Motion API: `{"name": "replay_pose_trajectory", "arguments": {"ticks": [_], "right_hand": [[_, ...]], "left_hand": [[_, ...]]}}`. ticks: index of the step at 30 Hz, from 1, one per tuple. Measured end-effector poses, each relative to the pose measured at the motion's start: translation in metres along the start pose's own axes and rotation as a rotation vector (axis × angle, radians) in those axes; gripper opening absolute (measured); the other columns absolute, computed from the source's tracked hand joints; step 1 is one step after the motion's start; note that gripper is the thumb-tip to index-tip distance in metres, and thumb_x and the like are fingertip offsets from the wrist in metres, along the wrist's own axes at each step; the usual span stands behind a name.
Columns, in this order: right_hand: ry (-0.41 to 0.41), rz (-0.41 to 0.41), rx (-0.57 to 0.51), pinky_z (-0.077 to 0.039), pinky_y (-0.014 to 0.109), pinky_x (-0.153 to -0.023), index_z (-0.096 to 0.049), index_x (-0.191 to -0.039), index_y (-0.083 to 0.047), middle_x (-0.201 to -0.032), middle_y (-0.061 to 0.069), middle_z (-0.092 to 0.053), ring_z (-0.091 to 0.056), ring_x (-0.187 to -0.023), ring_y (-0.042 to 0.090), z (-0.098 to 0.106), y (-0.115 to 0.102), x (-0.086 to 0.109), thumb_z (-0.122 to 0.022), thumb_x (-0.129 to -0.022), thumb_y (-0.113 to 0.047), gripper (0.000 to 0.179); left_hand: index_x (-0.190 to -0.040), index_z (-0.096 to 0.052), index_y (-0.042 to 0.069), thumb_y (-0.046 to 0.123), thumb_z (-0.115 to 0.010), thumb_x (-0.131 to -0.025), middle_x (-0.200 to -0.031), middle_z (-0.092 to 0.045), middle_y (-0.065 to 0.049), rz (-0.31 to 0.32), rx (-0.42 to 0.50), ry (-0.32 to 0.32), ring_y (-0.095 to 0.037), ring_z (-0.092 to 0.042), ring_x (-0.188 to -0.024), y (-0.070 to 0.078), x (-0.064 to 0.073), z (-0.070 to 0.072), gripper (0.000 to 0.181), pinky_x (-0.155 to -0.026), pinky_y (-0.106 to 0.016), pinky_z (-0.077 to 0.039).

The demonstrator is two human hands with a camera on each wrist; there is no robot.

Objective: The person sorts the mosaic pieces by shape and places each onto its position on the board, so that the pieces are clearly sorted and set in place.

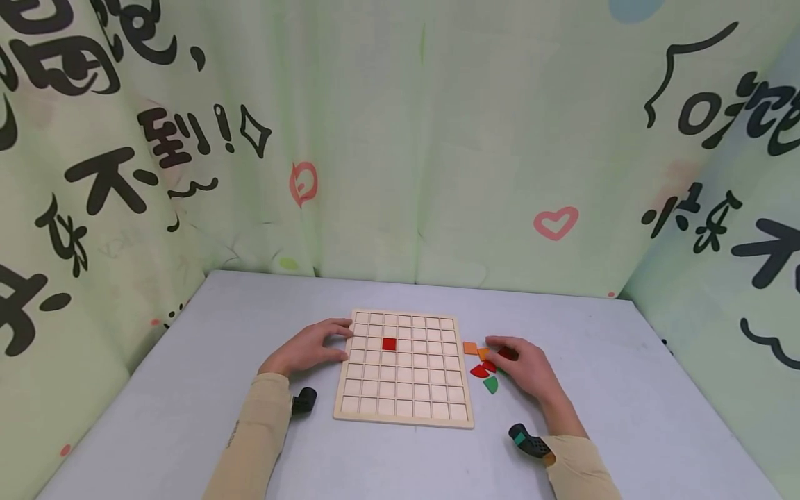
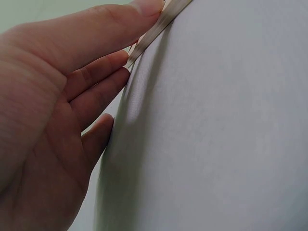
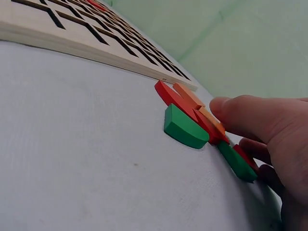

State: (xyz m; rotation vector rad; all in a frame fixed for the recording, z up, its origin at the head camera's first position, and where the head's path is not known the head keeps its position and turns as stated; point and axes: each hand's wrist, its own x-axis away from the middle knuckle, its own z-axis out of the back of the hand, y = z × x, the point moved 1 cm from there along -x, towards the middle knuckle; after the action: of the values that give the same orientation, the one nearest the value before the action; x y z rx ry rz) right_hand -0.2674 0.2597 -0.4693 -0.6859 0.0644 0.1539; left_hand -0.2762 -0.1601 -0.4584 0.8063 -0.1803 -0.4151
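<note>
Board of pale gridded wood (image 1: 403, 420) separated spread left hand (image 1: 309, 349) from right hand (image 1: 528, 367), grip unclear, nearer flat red wedges (image 1: 479, 371)

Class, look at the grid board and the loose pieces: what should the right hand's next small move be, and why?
I'd probably have the right hand pinch the nearest orange piece: the hand is right beside it, and the left hand is at the left edge of the board, whose grid holds only one red square.

Green curtain (image 1: 375, 153) hangs — black lettering (image 1: 105, 173), pink heart (image 1: 555, 237); pale table (image 1: 387, 465) below.
</note>
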Motion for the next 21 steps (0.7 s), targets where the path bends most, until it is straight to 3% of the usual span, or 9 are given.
{"name": "replay_pose_trajectory", "arguments": {"ticks": [6, 14, 21], "right_hand": [[-0.015, 0.020, -0.007, -0.046, 0.052, -0.099, -0.069, -0.121, -0.009, -0.122, 0.011, -0.064, -0.052, -0.116, 0.032, -0.0021, -0.0015, 0.0000, -0.069, -0.092, -0.024, 0.032], [0.034, 0.049, 0.005, -0.047, 0.051, -0.097, -0.069, -0.119, -0.006, -0.118, 0.013, -0.066, -0.054, -0.112, 0.033, -0.0058, -0.0016, -0.0043, -0.070, -0.091, -0.019, 0.030], [0.062, 0.018, 0.021, -0.049, 0.050, -0.096, -0.067, -0.121, -0.005, -0.119, 0.014, -0.065, -0.055, -0.109, 0.031, -0.0081, -0.0015, -0.0079, -0.069, -0.092, -0.020, 0.032]], "left_hand": [[-0.125, -0.064, 0.005, 0.019, -0.076, -0.086, -0.150, -0.044, -0.006, 0.002, 0.003, 0.002, -0.031, -0.033, -0.141, -0.0007, -0.0004, -0.0006, 0.043, -0.115, -0.046, -0.031], [-0.125, -0.064, 0.006, 0.019, -0.076, -0.086, -0.150, -0.044, -0.005, 0.012, -0.006, 0.002, -0.029, -0.033, -0.142, -0.0015, -0.0004, -0.0001, 0.043, -0.115, -0.044, -0.031], [-0.125, -0.065, 0.007, 0.018, -0.076, -0.086, -0.150, -0.044, -0.004, 0.010, 0.004, 0.002, -0.029, -0.033, -0.142, -0.0022, -0.0008, -0.0012, 0.042, -0.115, -0.045, -0.031]]}}
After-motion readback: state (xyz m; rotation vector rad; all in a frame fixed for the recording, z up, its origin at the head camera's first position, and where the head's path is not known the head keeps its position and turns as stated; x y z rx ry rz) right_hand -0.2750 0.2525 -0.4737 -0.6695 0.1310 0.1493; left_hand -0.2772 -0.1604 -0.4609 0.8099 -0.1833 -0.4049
